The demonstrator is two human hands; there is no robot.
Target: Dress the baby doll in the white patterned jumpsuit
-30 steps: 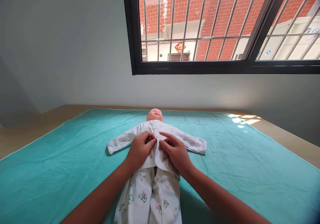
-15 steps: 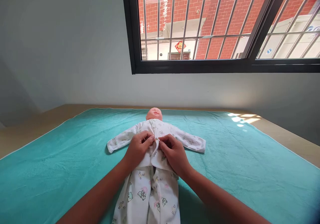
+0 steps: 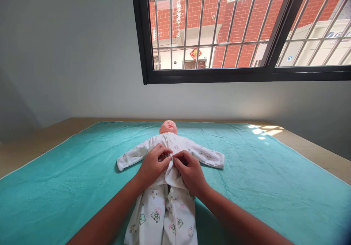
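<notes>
A baby doll [image 3: 168, 127] lies on its back, head away from me, dressed in a white printed jacket [image 3: 179, 143] and matching white trousers [image 3: 156, 215]. Both sleeves stretch out to the sides. At the middle of the jacket's front opening, my left hand [image 3: 155, 164] pinches one edge between thumb and fingers. My right hand [image 3: 190, 170] pinches the other edge just beside it, and the fingertips almost meet. A button seems to sit between them, but the fingers mostly cover it. Higher up, near the neck, a small button [image 3: 169, 140] shows.
Under the doll a turquoise cloth [image 3: 68, 186] covers most of a wooden table [image 3: 315, 146]. Behind it rises a grey wall [image 3: 82, 73] with a black-framed barred window [image 3: 203, 77]. Patches of sunlight fall on the table's far right corner.
My left fingers have shifted inward over the jacket's opening, closer to my right fingertips. The camera view has tilted slightly. The doll lies as before.
</notes>
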